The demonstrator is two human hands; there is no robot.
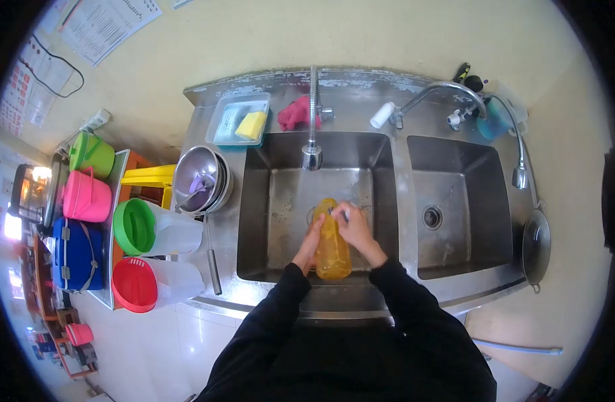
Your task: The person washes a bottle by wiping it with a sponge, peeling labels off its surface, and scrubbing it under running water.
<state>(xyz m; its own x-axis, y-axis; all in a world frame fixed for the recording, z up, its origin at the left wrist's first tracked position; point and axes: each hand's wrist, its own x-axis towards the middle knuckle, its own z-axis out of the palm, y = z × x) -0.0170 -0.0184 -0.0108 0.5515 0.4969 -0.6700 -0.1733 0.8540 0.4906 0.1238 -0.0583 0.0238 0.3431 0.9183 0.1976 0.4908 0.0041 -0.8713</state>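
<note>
A translucent yellow bottle (333, 251) lies over the left sink basin (280, 194), its narrower end pointing toward the wall. My left hand (311, 243) is closed along the bottle's left side. Near the narrow end, my right hand (355, 231) has its fingers curled in against the bottle. A small greyish bit shows between those fingers, too small to name. The bottle partly covers the drain. Above the basin hangs a metal spring-hose faucet (312, 155); no stream of water can be made out from it.
Behind the basin are a tub (240, 114) with a yellow sponge (252, 125) and a red cloth (295, 114). Stacked metal bowls (197, 175) stand left, beside green-lidded (134, 226) and red-lidded (134, 285) containers. The right basin (461, 241) has a curved faucet (448, 86) behind it.
</note>
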